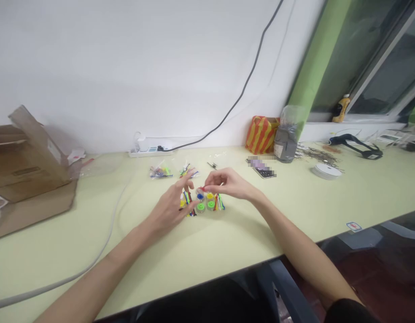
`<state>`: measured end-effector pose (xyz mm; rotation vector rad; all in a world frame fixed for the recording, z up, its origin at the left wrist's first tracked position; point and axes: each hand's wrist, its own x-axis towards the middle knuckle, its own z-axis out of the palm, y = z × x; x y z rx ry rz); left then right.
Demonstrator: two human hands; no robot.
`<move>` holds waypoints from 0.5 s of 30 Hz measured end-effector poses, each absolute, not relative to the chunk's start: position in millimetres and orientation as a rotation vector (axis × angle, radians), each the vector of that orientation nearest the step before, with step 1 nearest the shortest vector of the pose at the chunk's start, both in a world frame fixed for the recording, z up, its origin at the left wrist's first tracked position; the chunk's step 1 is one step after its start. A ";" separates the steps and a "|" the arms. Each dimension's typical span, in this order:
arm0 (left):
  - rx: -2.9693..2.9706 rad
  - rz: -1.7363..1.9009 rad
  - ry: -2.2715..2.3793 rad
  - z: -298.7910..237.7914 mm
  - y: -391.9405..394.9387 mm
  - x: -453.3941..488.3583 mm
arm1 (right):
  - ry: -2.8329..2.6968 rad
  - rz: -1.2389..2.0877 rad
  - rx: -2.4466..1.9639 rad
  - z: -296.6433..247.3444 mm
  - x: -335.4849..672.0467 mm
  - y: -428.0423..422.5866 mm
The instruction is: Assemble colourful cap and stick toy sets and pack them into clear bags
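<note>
- Head camera looks down across a pale yellow-green table (261,220), with both forearms reaching in from the bottom corners.
- Left hand (169,208): half open, fingers spread and curved over the near side of the cluster, holding nothing that shows.
- Right hand (229,184): thumb and forefinger pinched close together at a small red plastic piece (203,189). The piece is too small to be sure that it is gripped.
- Four round clear plastic containers (205,202) stand in a tight two-by-two block between the hands, with a blue lid, a yellow lid and two bright green lids.
- Thin multicoloured plastic sticks (221,202) stand or lean along both sides of the block, partly behind the left hand.
- Two small clear plastic bags of coloured sticks (161,172) lie just beyond it.
- Farther back on the table are a white power strip (150,152), an orange-and-yellow striped bag (261,134), a white tape roll (327,170) and a flattened brown cardboard box (28,166).
</note>
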<state>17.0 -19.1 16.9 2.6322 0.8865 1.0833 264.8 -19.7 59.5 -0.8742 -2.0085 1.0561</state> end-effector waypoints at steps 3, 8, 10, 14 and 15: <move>2.616 1.197 0.866 18.9 -17.1 12.3 | -2.226 1.052 -1.063 69.2 300.5 -13.2; 2.602 1.216 0.836 16.7 -14.2 9.1 | -2.395 0.965 -1.613 53.6 328.2 1.9; 2.602 1.214 0.825 16.1 -14.1 10.0 | -2.407 0.899 -1.665 46.1 326.6 6.3; 2.611 1.201 0.814 16.6 -14.2 10.9 | -2.404 0.771 -1.642 41.7 318.5 9.6; 2.616 1.193 0.811 16.9 -14.1 10.7 | -2.405 0.753 -1.631 41.8 316.8 9.7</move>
